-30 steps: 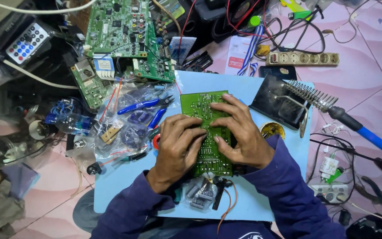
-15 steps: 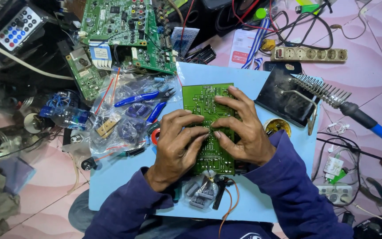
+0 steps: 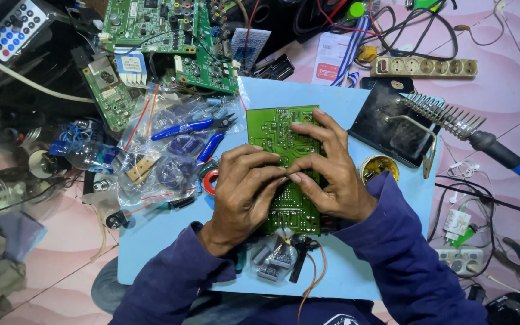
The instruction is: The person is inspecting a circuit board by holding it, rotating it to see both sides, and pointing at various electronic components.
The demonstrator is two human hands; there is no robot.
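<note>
Green circuit board [image 3: 284, 168] lay solder side up on blue mat [image 3: 151, 241], directly under both hands. My left hand [image 3: 242, 192] and right hand [image 3: 329, 177] pressed on it, fingertips pinched together mid-board; held item too small to tell. Soldering iron [image 3: 501, 153] parked right, w/in reach.

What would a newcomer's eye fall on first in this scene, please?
Both hands, left and right, meet fingertip to fingertip over a green rectangular circuit board on a pale blue mat. To the right, a blue-handled soldering iron sits in its coiled wire stand.
</note>
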